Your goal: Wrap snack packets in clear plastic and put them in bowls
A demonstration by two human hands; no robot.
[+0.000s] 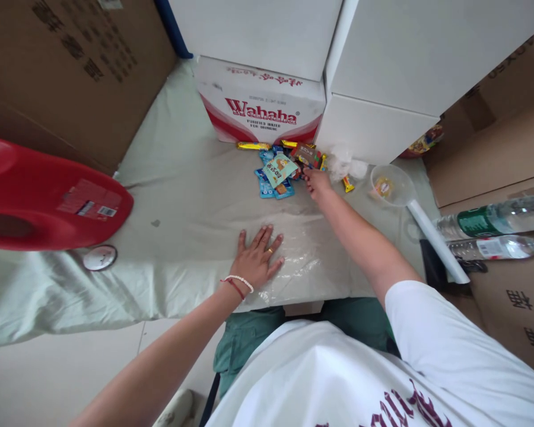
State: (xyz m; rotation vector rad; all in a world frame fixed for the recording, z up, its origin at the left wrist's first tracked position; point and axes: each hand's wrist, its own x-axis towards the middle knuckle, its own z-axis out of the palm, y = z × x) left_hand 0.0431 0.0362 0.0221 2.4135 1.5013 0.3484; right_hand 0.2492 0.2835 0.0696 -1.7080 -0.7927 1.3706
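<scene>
My left hand (pixel 254 261) lies flat on the clear plastic cover near the table's front edge, fingers spread, holding nothing. It wears a ring and bracelets. My right hand (pixel 317 182) reaches to the pile of snacks at the back, its fingers closed at the lower edge of a brown snack packet (pixel 308 154). Left of these fingertips, a pale green packet (pixel 279 169) rests on several blue packets (pixel 267 188). Yellow-wrapped bars (pixel 253 146) lie along the back of the pile. Another small yellow wrapper (pixel 347 184) is to the right of my right hand.
A Wahaha water carton (pixel 262 110) stands behind the snacks. Crumpled clear plastic (pixel 345 165) and a white-handled scoop (pixel 391 185) lie at right, beside plastic bottles (pixel 493 219). A red jug (pixel 48 196), a round lid (pixel 99 257) and a large cardboard box (pixel 71 77) are at left.
</scene>
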